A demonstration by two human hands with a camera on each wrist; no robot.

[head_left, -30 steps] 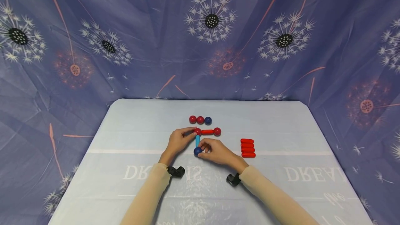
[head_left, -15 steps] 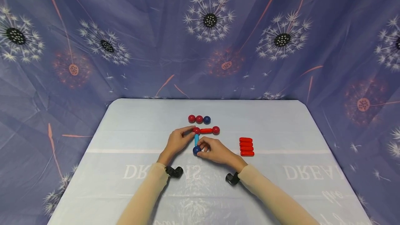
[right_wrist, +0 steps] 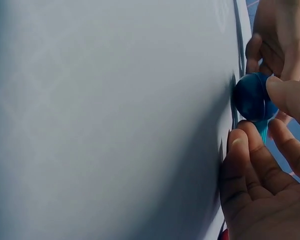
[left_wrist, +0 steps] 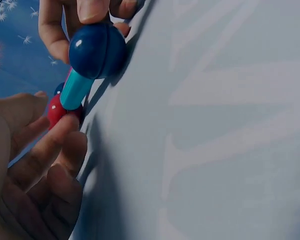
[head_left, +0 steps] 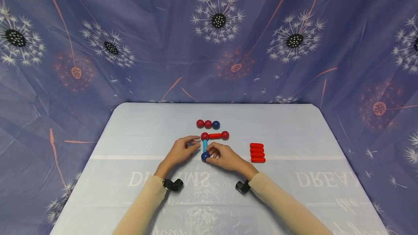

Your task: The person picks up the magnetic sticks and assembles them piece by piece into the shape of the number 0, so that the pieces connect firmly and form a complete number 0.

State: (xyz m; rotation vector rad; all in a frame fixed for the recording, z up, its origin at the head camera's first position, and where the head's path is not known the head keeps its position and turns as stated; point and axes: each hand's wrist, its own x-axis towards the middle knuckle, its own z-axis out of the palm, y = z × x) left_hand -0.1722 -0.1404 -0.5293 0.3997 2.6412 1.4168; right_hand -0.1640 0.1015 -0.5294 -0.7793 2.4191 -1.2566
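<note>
The right hand [head_left: 225, 159] pinches the blue ball [head_left: 205, 156] between thumb and fingertips at the near end of the cyan rod [head_left: 205, 145], which lies on the worktop [head_left: 137, 133] and runs up to a red ball [head_left: 204, 136]. A red rod [head_left: 215, 136] joins that ball to another red ball [head_left: 225, 135]. The left hand [head_left: 179, 152] sits just beside the cyan rod, fingers loosely curled and holding nothing, fingertips near the red ball.

To seat the blue ball well, I would keep it pressed straight along the rod's axis, and steady the red ball with the left fingertips so the corner does not swivel. Spare balls [head_left: 207, 123] and red rods [head_left: 257, 152] lie well apart.
</note>
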